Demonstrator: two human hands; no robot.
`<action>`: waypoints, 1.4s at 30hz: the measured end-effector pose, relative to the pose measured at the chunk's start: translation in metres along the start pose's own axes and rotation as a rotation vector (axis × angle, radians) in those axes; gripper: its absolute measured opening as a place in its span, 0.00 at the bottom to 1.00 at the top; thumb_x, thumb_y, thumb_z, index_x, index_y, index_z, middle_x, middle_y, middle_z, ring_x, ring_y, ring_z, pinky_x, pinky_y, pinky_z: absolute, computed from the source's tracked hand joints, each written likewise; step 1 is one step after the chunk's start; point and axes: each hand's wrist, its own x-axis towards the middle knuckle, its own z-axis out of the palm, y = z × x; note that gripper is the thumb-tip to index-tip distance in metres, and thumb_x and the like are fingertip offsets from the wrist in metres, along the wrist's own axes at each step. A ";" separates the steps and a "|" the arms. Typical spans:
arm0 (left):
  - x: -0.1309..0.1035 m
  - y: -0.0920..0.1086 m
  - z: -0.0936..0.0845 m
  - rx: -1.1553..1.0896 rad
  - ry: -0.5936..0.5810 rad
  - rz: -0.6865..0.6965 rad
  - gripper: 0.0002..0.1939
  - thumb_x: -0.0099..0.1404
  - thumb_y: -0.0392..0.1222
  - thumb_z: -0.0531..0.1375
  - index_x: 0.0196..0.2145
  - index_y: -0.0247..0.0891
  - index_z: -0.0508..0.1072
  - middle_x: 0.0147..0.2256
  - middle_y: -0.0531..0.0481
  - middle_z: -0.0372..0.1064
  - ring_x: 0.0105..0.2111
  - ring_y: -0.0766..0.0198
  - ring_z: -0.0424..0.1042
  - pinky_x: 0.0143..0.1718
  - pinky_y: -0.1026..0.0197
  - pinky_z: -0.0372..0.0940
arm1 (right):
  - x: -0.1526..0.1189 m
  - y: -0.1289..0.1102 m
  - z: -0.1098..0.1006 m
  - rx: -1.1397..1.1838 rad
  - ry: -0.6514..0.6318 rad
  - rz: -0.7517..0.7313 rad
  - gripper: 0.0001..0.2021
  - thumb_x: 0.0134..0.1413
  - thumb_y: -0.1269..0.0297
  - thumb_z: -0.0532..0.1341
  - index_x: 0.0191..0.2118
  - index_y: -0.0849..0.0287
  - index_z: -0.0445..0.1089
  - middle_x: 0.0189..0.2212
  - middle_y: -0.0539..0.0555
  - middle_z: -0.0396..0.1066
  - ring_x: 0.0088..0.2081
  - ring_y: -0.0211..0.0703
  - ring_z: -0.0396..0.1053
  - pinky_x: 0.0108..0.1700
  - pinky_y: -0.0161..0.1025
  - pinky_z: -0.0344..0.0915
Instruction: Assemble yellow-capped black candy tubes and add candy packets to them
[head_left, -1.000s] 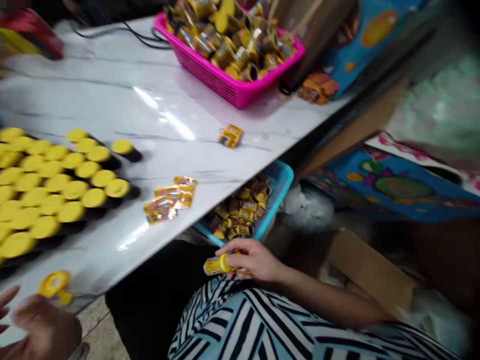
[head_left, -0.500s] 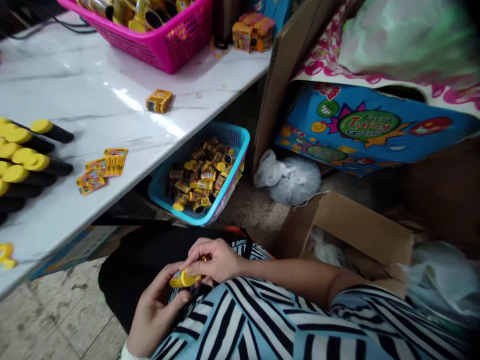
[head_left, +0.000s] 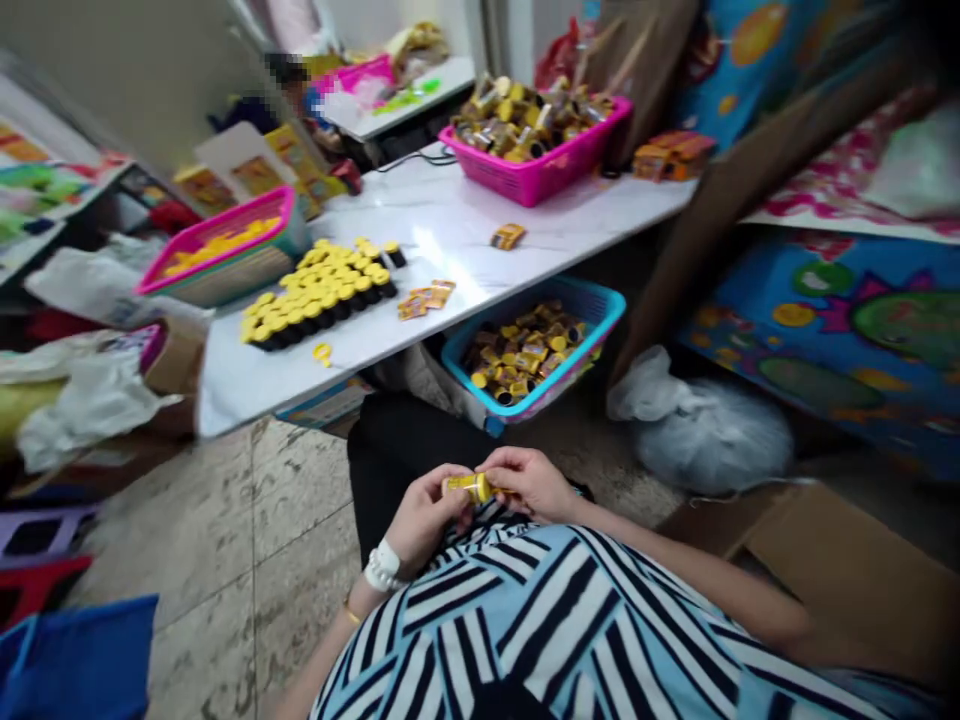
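Observation:
Over my lap, my left hand (head_left: 422, 512) is closed around a small yellow labelled bottle (head_left: 465, 487), which lies on its side with its yellow cap to the right. Just past that cap, my right hand (head_left: 534, 484) is closed in a pinch, its fingertips close to the cap. A small yellow-orange piece (head_left: 505, 491) shows between those fingers; its kind cannot be made out. Beyond my hands, a blue basket (head_left: 609, 312) holds many similar small yellow bottles. On the white table (head_left: 360, 352) lie small orange-yellow packets (head_left: 426, 299).
Rows of black tubes with yellow caps (head_left: 322, 290) stand on the table, with a yellow ring-shaped piece (head_left: 322, 353) nearby. A pink basket (head_left: 517, 185) of bottles stands farther back. Right of me are a tied plastic bag (head_left: 712, 435) and an open cardboard box (head_left: 847, 560).
The view has swung left and up, bringing more of the table and room into sight. My hands still hold the bottle; my right fingers have shifted off its side towards the cap end.

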 end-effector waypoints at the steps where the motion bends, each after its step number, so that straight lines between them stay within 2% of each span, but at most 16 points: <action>1: -0.002 -0.002 -0.001 -0.026 -0.003 0.007 0.23 0.55 0.54 0.68 0.39 0.34 0.71 0.21 0.56 0.66 0.18 0.72 0.61 0.20 0.69 0.56 | 0.000 0.000 0.002 -0.020 -0.002 0.003 0.18 0.46 0.51 0.70 0.37 0.60 0.74 0.15 0.43 0.66 0.13 0.25 0.52 0.14 0.26 0.43; 6: -0.009 -0.003 -0.005 -0.116 -0.002 0.013 0.25 0.55 0.59 0.67 0.36 0.34 0.69 0.20 0.55 0.67 0.14 0.74 0.60 0.15 0.71 0.52 | -0.003 0.000 0.012 -0.161 -0.043 -0.018 0.22 0.45 0.56 0.71 0.47 0.58 0.75 0.24 0.46 0.70 0.17 0.27 0.58 0.17 0.27 0.48; 9: -0.010 -0.001 -0.009 -0.170 -0.057 0.017 0.27 0.53 0.60 0.68 0.38 0.34 0.69 0.19 0.55 0.67 0.13 0.74 0.61 0.13 0.72 0.51 | -0.003 -0.002 0.016 -0.266 -0.017 -0.141 0.15 0.45 0.58 0.71 0.39 0.58 0.78 0.26 0.48 0.69 0.21 0.30 0.60 0.21 0.30 0.54; 12: -0.010 0.000 -0.013 -0.215 -0.109 0.002 0.26 0.53 0.60 0.67 0.37 0.34 0.68 0.18 0.56 0.67 0.12 0.74 0.60 0.12 0.73 0.51 | -0.003 -0.006 0.023 -0.335 0.045 -0.244 0.09 0.44 0.58 0.72 0.31 0.57 0.79 0.29 0.49 0.69 0.30 0.34 0.65 0.31 0.32 0.62; 14: -0.009 0.000 -0.014 -0.217 -0.110 -0.004 0.25 0.54 0.61 0.66 0.34 0.35 0.67 0.17 0.56 0.66 0.11 0.74 0.59 0.11 0.73 0.49 | -0.005 -0.009 0.028 -0.376 0.051 -0.245 0.11 0.44 0.58 0.72 0.34 0.56 0.79 0.30 0.49 0.69 0.32 0.36 0.65 0.36 0.33 0.64; 16: -0.009 0.002 -0.014 -0.220 -0.107 0.009 0.25 0.55 0.62 0.65 0.31 0.36 0.66 0.16 0.56 0.66 0.10 0.74 0.59 0.09 0.73 0.47 | -0.007 -0.013 0.033 -0.429 0.038 -0.236 0.15 0.44 0.57 0.71 0.41 0.54 0.79 0.32 0.50 0.69 0.33 0.37 0.65 0.36 0.35 0.64; 18: -0.010 0.006 -0.013 -0.262 -0.146 0.036 0.25 0.56 0.63 0.64 0.31 0.36 0.66 0.16 0.56 0.66 0.10 0.73 0.59 0.09 0.73 0.47 | -0.008 -0.018 0.036 -0.487 0.038 -0.255 0.16 0.45 0.57 0.71 0.43 0.53 0.79 0.32 0.50 0.69 0.32 0.38 0.65 0.35 0.36 0.63; 23: -0.011 0.016 -0.015 -0.446 -0.275 0.097 0.26 0.54 0.59 0.67 0.38 0.36 0.67 0.17 0.56 0.69 0.10 0.73 0.60 0.09 0.73 0.51 | -0.004 -0.028 0.041 -0.522 0.108 -0.415 0.05 0.49 0.60 0.69 0.32 0.53 0.80 0.26 0.49 0.68 0.29 0.38 0.63 0.33 0.36 0.61; 25: -0.011 0.017 -0.017 -0.449 -0.254 0.096 0.25 0.54 0.59 0.67 0.36 0.36 0.66 0.17 0.56 0.68 0.09 0.73 0.60 0.09 0.73 0.51 | 0.001 -0.030 0.041 -0.512 0.138 -0.440 0.04 0.49 0.60 0.69 0.30 0.54 0.79 0.27 0.50 0.69 0.30 0.38 0.64 0.33 0.36 0.62; 27: -0.010 0.017 -0.017 -0.437 -0.208 0.096 0.25 0.56 0.61 0.66 0.33 0.36 0.65 0.16 0.57 0.67 0.09 0.73 0.59 0.08 0.74 0.50 | 0.004 -0.030 0.042 -0.507 0.148 -0.419 0.06 0.48 0.61 0.69 0.33 0.53 0.78 0.27 0.49 0.68 0.29 0.37 0.63 0.32 0.35 0.61; 29: -0.011 0.018 -0.016 -0.437 -0.178 0.107 0.25 0.56 0.62 0.64 0.32 0.36 0.64 0.15 0.57 0.67 0.08 0.73 0.59 0.08 0.74 0.49 | 0.006 -0.032 0.043 -0.557 0.087 -0.386 0.11 0.46 0.61 0.70 0.39 0.53 0.79 0.27 0.49 0.68 0.28 0.37 0.62 0.30 0.35 0.60; 31: -0.014 0.019 -0.015 -0.463 -0.195 0.124 0.26 0.57 0.63 0.63 0.32 0.36 0.64 0.15 0.57 0.67 0.08 0.72 0.59 0.07 0.73 0.50 | 0.007 -0.036 0.046 -0.616 0.003 -0.410 0.13 0.45 0.62 0.71 0.40 0.52 0.79 0.25 0.49 0.67 0.27 0.37 0.61 0.30 0.35 0.59; 33: -0.017 0.022 -0.014 -0.511 -0.241 0.145 0.25 0.57 0.62 0.63 0.35 0.36 0.65 0.17 0.56 0.68 0.09 0.71 0.61 0.08 0.72 0.52 | 0.009 -0.040 0.051 -0.629 -0.046 -0.491 0.08 0.46 0.62 0.70 0.35 0.52 0.80 0.23 0.49 0.67 0.27 0.37 0.61 0.30 0.36 0.58; 36: -0.023 0.025 -0.019 -0.552 -0.260 0.160 0.23 0.58 0.58 0.64 0.37 0.35 0.67 0.17 0.56 0.68 0.10 0.72 0.60 0.09 0.72 0.53 | 0.012 -0.041 0.064 -0.596 -0.040 -0.596 0.03 0.47 0.63 0.69 0.31 0.51 0.79 0.22 0.48 0.66 0.25 0.37 0.60 0.29 0.37 0.58; 39: -0.028 0.024 -0.029 -0.513 -0.154 0.168 0.23 0.58 0.59 0.65 0.33 0.35 0.67 0.15 0.59 0.64 0.09 0.75 0.56 0.09 0.74 0.48 | 0.016 -0.037 0.075 -0.650 -0.016 -0.609 0.00 0.50 0.64 0.69 0.30 0.52 0.78 0.21 0.48 0.65 0.24 0.36 0.60 0.28 0.36 0.58; 42: -0.033 0.020 -0.039 -0.531 0.024 0.207 0.23 0.55 0.58 0.67 0.31 0.35 0.66 0.18 0.59 0.63 0.11 0.77 0.56 0.10 0.75 0.48 | 0.020 -0.033 0.082 -0.854 0.053 -0.582 0.07 0.54 0.62 0.66 0.40 0.52 0.77 0.22 0.46 0.64 0.22 0.34 0.58 0.24 0.34 0.57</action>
